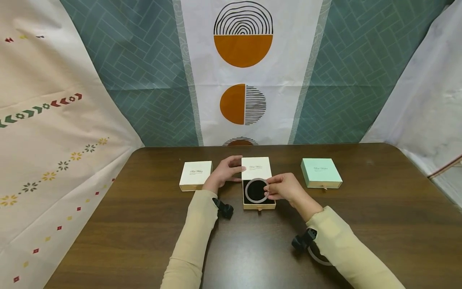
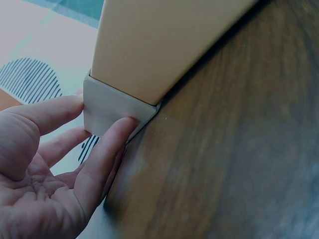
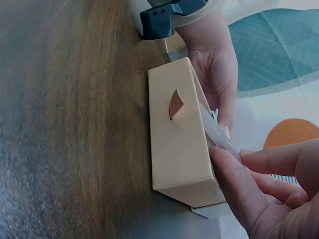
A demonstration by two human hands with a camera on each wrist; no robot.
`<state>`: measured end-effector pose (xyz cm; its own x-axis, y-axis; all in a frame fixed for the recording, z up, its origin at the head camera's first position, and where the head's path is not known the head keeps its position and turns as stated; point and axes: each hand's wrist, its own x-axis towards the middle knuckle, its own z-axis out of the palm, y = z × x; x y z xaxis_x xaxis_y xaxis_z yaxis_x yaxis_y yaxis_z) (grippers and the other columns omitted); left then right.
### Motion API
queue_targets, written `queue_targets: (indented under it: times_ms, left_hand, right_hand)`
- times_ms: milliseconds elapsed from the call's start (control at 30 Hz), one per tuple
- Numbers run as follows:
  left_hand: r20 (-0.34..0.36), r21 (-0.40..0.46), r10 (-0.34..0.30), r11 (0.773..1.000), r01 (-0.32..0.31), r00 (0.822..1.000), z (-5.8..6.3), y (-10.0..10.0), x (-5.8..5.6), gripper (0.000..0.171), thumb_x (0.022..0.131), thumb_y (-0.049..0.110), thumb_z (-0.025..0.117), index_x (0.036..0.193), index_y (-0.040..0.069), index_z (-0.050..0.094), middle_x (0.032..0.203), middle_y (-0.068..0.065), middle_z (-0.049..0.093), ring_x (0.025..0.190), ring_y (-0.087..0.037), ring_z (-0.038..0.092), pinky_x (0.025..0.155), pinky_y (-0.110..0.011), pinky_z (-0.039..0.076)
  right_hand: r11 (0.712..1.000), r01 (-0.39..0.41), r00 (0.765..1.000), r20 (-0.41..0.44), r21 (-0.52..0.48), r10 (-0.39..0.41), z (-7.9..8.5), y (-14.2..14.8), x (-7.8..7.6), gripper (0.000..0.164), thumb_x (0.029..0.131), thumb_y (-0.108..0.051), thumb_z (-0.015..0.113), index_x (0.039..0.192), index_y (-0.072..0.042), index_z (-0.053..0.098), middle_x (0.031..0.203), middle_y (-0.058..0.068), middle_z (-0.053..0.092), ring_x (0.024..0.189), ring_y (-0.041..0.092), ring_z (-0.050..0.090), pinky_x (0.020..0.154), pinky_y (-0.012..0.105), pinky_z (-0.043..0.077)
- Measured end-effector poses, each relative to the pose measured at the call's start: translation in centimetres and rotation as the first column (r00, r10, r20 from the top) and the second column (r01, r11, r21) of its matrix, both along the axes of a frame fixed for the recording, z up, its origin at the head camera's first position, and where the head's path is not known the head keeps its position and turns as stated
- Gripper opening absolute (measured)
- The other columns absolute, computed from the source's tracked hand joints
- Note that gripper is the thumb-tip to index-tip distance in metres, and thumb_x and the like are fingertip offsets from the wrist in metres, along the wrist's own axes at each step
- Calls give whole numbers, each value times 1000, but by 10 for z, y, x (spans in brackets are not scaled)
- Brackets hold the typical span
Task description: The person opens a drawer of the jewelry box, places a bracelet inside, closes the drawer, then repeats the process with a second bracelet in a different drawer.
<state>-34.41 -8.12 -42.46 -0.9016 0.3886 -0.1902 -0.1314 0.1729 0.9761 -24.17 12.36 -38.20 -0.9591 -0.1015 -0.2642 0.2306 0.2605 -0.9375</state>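
A white gift box (image 1: 257, 168) lies at the middle of the table, its cream drawer (image 1: 259, 206) pulled out toward me, with a black lining. My right hand (image 1: 285, 188) pinches the right side of a pale, translucent bangle (image 1: 247, 192) between thumb and fingers, over the drawer. In the right wrist view the bangle (image 3: 219, 132) stands tilted at the drawer's rim. At the box's left side my left hand (image 1: 225, 172) holds the white sleeve (image 2: 112, 107) with thumb and fingertips. A small brown pull tab (image 3: 175, 104) shows on the drawer front.
Another white box (image 1: 196, 173) stands left of my left hand, and a mint green box (image 1: 321, 170) stands to the right. A second pale ring (image 1: 319, 260) lies on the brown table (image 1: 119, 224), partly hidden under my right forearm. Patterned cloths hang behind and beside the table.
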Motion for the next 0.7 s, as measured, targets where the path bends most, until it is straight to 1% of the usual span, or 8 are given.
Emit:
queue_targets:
  times_ms: [300, 433, 567, 600, 700]
  left_hand:
    - [4, -5, 4, 1000, -4, 1000, 2, 1, 1, 59, 92, 9, 62, 146, 10, 37, 142, -20, 42, 121, -35, 52, 78, -41, 58]
    - [-4, -13, 6, 1000, -6, 1000, 2, 1, 1, 59, 93, 9, 62, 146, 10, 37, 143, -20, 41, 122, -35, 51, 79, -41, 58]
    - [-4, -9, -1, 1000, 1, 1000, 2, 0, 1, 58, 93, 10, 62, 146, 11, 37, 144, -20, 40, 124, -35, 50, 80, -41, 58]
    - [2, -9, -7, 1000, 7, 1000, 6, 0, 3, 59, 93, 9, 61, 146, 10, 36, 144, -20, 40, 125, -36, 49, 81, -41, 57]
    - [-2, -7, -11, 1000, 11, 1000, 5, 0, 4, 59, 93, 9, 61, 146, 9, 36, 144, -20, 40, 126, -36, 48, 81, -41, 58]
  right_hand:
    - [998, -14, 1000, -6, 67, 14, 2, -2, 0, 30, 89, 5, 59, 115, 19, 57, 89, 23, 70, 66, 10, 66, 63, 26, 59]
    - [993, -26, 999, -18, 114, 28, 3, -3, 0, 28, 87, 6, 61, 112, 18, 59, 89, 24, 69, 64, 11, 66, 63, 28, 59]
    - [985, -22, 999, -32, 174, 28, 5, -5, 1, 26, 86, 6, 62, 109, 16, 62, 90, 26, 68, 66, 14, 68, 65, 30, 59]
    - [981, -21, 999, -36, 193, 29, 5, -6, 1, 26, 85, 6, 63, 109, 16, 62, 91, 26, 69, 66, 15, 68, 65, 31, 59]
    - [968, -17, 998, -47, 250, 29, 5, -8, 1, 25, 85, 4, 64, 108, 14, 64, 90, 24, 69, 68, 16, 69, 65, 30, 59]
